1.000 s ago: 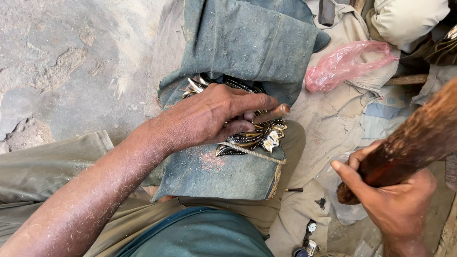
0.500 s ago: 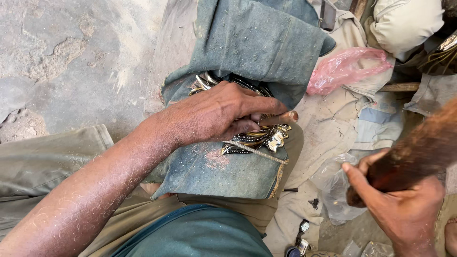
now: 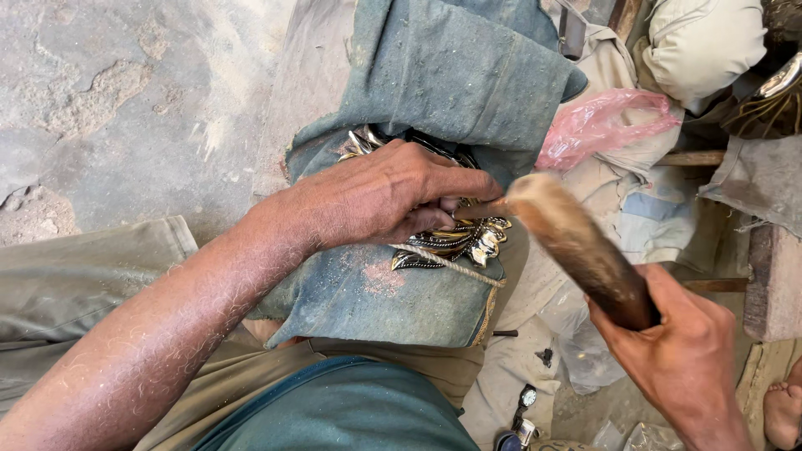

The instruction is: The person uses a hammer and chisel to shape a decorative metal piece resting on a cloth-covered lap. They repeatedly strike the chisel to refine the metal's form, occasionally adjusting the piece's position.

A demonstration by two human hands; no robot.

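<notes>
Lying draped over the lap above the dusty concrete floor (image 3: 125,100): a worn blue-grey denim cloth (image 3: 451,75). Resting on that cloth, partly tucked under its fold: an ornate leaf-edged metal piece (image 3: 468,242). Pressing down on it, the left hand (image 3: 384,196), fingers (image 3: 443,219) pinched together around a small metal punch (image 3: 484,209). Gripping a brown wooden mallet (image 3: 576,246), the right hand (image 3: 681,355), fingers wrapped tight, mallet head meeting the punch. Lying behind: a pink plastic bag (image 3: 601,121).

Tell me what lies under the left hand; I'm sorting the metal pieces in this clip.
Under the left hand lies a shiny leaf-shaped metal ornament on dusty blue cloth. Only its edges show; its middle is covered by the hand. A cord crosses it.
</notes>
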